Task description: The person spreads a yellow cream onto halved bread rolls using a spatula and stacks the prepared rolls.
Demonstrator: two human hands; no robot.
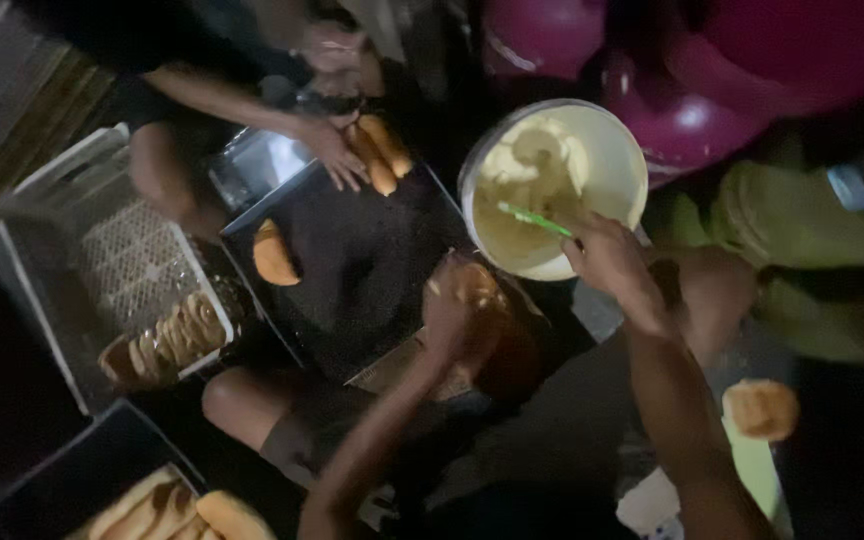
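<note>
My left hand [455,318] holds a golden bread roll [474,284] over the near edge of a dark baking tray [352,270]. My right hand [607,258] grips a green-handled spreader [534,219] whose tip is dipped into a white bucket [624,150] of pale cream [522,170]. On the tray lies a single roll [274,254] at the left. Across the tray, another person's hand [329,148] rests next to two long rolls [380,152].
A white plastic crate [102,230] at the left holds several rolls [167,340]. More rolls [177,512] sit in a dark container at the bottom left. One roll [760,408] lies at the right. Pink round containers [692,70] stand behind the bucket. My knee [242,400] is below the tray.
</note>
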